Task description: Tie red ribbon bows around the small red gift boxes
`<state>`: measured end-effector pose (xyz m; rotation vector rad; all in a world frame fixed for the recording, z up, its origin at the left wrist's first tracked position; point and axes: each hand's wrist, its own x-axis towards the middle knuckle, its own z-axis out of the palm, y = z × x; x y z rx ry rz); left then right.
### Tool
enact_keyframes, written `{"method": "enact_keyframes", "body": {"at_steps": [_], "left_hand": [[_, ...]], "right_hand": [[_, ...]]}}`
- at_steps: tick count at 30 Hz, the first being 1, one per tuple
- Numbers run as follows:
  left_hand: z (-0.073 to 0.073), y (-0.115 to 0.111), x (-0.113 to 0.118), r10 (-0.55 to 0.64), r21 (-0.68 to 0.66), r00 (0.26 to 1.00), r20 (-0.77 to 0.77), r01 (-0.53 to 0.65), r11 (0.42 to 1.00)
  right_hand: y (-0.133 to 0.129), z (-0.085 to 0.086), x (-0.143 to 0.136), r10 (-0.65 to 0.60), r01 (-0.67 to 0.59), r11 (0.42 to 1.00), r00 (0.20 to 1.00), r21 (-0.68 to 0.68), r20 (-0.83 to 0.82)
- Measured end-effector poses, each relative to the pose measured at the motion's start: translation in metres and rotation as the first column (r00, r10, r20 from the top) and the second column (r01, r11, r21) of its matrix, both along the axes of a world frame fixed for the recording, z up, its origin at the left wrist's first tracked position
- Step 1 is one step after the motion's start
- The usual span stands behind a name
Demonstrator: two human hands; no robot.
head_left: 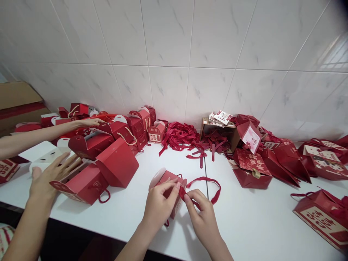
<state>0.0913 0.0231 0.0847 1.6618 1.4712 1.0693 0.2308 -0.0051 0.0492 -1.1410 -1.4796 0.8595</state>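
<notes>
A small red gift box (pixel 165 178) with a pale rounded flap stands tilted on the white table in front of me. My left hand (pixel 160 203) is closed at its top edge, thumb and forefinger pinched at a red ribbon (pixel 216 195). My right hand (pixel 200 214) pinches the same ribbon beside the box's right side. The ribbon's free length loops out over the table to the right. My fingers hide where the ribbon meets the box. A dark red cord shows under the box's lower edge.
A co-worker's hands (pixel 54 172) are among many red boxes (pixel 118 163) at the left. Against the tiled wall lie a ribbon pile (pixel 181 136) and a carton (pixel 206 129) holding ribbons and cards. Finished-looking red boxes (pixel 322 217) stand along the right.
</notes>
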Motion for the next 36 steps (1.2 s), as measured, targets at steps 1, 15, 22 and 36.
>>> {"method": "enact_keyframes", "body": {"at_steps": [1, 15, 22, 36], "left_hand": [[0.000, 0.000, -0.001, -0.009, -0.009, 1.000, 0.028, 0.009, 1.000], [0.005, 0.003, -0.002, 0.011, -0.013, 0.998, 0.054, -0.011, 1.000], [0.004, 0.004, -0.002, 0.006, -0.041, 0.996, 0.088, -0.002, 0.999], [0.021, -0.003, -0.004, -0.052, 0.134, 0.998, 0.046, 0.046, 0.990]], "right_hand": [[0.000, 0.000, 0.000, -0.002, 0.002, 1.000, 1.000, 0.000, 0.001], [-0.002, 0.004, 0.002, -0.001, 0.001, 0.999, 1.000, 0.042, 0.009], [0.000, 0.003, 0.003, -0.005, 0.005, 0.999, 1.000, 0.035, 0.018], [0.010, 0.007, -0.001, -0.125, 0.119, 0.980, 0.992, 0.157, 0.031]]}}
